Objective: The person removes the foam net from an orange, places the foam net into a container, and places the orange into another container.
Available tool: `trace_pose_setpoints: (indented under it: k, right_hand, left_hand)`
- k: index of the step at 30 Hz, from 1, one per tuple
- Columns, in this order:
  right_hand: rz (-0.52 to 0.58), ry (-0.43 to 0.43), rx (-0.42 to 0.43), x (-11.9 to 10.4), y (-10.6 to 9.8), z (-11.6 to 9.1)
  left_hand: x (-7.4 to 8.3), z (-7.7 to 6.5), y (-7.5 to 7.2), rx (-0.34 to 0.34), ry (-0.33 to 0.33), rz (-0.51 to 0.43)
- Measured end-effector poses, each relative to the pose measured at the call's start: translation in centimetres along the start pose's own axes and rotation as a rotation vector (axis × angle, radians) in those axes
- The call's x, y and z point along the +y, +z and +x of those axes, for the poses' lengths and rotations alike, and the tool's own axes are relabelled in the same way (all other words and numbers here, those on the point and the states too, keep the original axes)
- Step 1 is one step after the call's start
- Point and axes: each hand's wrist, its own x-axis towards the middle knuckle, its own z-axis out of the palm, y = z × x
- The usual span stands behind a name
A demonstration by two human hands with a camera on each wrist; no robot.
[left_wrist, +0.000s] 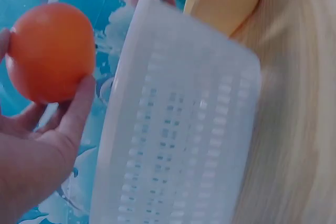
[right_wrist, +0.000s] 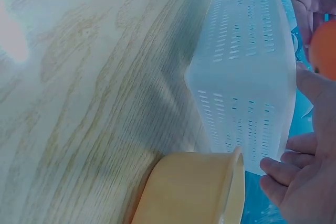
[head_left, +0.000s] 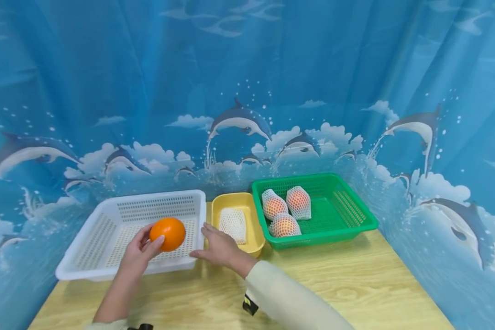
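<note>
My left hand [head_left: 138, 252] grips a smooth orange [head_left: 167, 234] between thumb and fingers, above the white basket [head_left: 195, 201]. In the left wrist view the orange [left_wrist: 52, 53] sits at the fingertips, higher than the basket's rim. My right hand [head_left: 222, 247] is at the right end of the white basket, fingers extended and thumb spread, close to the rim. The right wrist view shows that hand [right_wrist: 310, 177] beside the basket wall [right_wrist: 241, 77] with nothing held between its fingers. The white basket's perforated floor shows around the orange.
A yellow basket [head_left: 255, 236] with white foam netting [head_left: 233, 224] stands right of the white one. Beyond it, a green basket [head_left: 342, 233] holds three fruits in foam nets, one of them a netted fruit [head_left: 299, 201] at the back. A dolphin-print curtain [head_left: 247, 68] hangs behind the wooden table [head_left: 354, 279].
</note>
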Motion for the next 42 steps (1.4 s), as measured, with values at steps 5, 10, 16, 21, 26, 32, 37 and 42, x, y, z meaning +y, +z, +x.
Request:
trace_pose_setpoints:
  k: [5,10,16,21,26,32,37,42]
  right_hand:
    - [0.002,-0.003,-0.004,0.1,0.0,-0.1]
    - [0.0,0.009,-0.012,0.1,0.0,-0.2]
    - [0.002,0.003,0.001,0.1,-0.2,-0.2]
    - [-0.005,-0.015,0.003,0.0,-0.4,-0.2]
    - [-0.017,-0.014,-0.01,-0.2,-0.4,-0.2]
    - [-0.03,-0.015,-0.015,-0.2,-0.1,-0.3]
    - [-0.03,-0.018,-0.009,-0.1,0.0,-0.2]
    - [-0.011,-0.008,-0.018,-0.1,0.0,-0.3]
  left_hand:
    - [0.0,0.8,-1.1,0.053,-0.011,0.126]
    - [-0.5,1.6,-2.4,0.097,0.017,0.27]
    - [-0.9,2.4,-3.8,0.155,0.044,0.457]
    - [-1.3,2.7,-5.2,0.17,0.045,0.528]
    - [-1.8,3.0,-6.6,0.14,0.051,0.586]
    - [-2.1,3.8,-7.6,0.108,0.037,0.656]
    - [-2.4,4.6,-7.9,0.096,0.044,0.74]
    - [-3.2,5.4,-8.1,0.079,0.049,0.789]
